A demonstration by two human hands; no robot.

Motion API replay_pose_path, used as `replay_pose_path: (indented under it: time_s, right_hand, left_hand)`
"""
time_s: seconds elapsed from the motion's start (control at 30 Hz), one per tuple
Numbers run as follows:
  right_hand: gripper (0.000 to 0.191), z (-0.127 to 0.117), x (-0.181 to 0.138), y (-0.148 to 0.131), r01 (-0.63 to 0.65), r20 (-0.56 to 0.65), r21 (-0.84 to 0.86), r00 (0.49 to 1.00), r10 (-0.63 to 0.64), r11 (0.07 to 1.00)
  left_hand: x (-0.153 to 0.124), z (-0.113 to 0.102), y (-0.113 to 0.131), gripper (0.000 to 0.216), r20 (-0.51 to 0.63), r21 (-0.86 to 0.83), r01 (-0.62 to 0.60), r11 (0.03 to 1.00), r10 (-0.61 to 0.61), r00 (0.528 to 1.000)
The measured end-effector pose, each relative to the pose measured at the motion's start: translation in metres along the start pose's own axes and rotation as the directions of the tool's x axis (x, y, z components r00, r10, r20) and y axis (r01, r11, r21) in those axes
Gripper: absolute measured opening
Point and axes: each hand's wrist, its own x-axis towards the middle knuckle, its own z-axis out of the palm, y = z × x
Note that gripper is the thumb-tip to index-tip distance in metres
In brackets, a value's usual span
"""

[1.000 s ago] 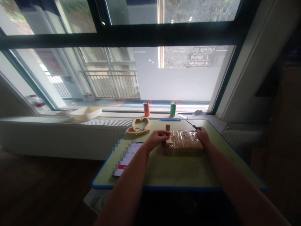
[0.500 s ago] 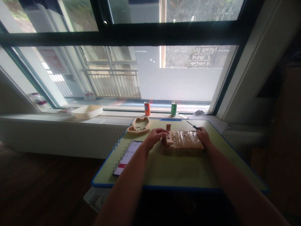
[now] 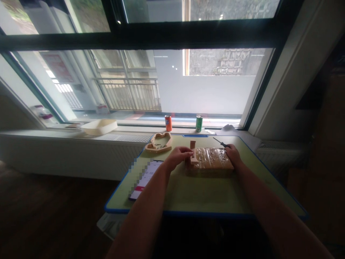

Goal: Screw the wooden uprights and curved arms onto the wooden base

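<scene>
My left hand (image 3: 176, 157) reaches across the table, and its fingertips hold a small upright wooden piece (image 3: 192, 153) at the left end of a wooden block. That block (image 3: 212, 160) lies flat and is wrapped in clear tape, with small marks showing through. My right hand (image 3: 233, 156) rests on the block's far right corner, shut on a dark-handled screwdriver (image 3: 219, 142). Its thin shaft points away to the upper left. The underside of the block is hidden from this view.
A hollow wooden frame (image 3: 159, 142) lies left of my left hand on the green, blue-edged table (image 3: 205, 194). A phone (image 3: 145, 180) lies near the left edge. Orange (image 3: 168, 123) and green (image 3: 199, 123) cans and a white tray (image 3: 98, 127) stand on the window sill.
The whole view has shifted slightly as my head moved. My hands, the wooden piece and the block stay in nearly the same places.
</scene>
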Motion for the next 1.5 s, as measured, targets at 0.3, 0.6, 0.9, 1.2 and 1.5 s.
replay_pose_path:
  time_s: [0.3,0.6,0.9,1.2,1.5]
  right_hand:
    - [0.028,0.0,0.0,0.0,-0.008,0.002,-0.013,1.0,0.008,1.0]
    - [0.028,-0.001,-0.001,-0.003,-0.018,0.007,-0.024,1.0,0.018,1.0]
    - [0.03,-0.001,-0.001,-0.002,-0.013,0.003,-0.043,1.0,0.014,0.999]
    - [0.03,-0.002,0.001,-0.002,-0.016,0.005,-0.053,1.0,0.017,0.998]
    - [0.036,-0.014,-0.006,-0.027,0.093,0.002,-0.051,0.996,-0.093,0.994]
  left_hand:
    - [0.0,0.002,-0.001,0.025,0.014,0.009,-0.001,1.0,0.001,1.0]
    - [0.003,0.003,-0.005,0.023,0.028,-0.043,0.053,0.998,-0.052,0.998]
    - [0.009,0.004,-0.014,0.03,0.047,-0.086,0.092,0.992,-0.088,0.995]
    - [0.01,0.004,-0.022,0.03,0.024,-0.093,0.087,0.992,-0.086,0.996]
    - [0.005,0.002,-0.013,0.033,0.057,-0.12,0.079,0.99,-0.072,0.996]
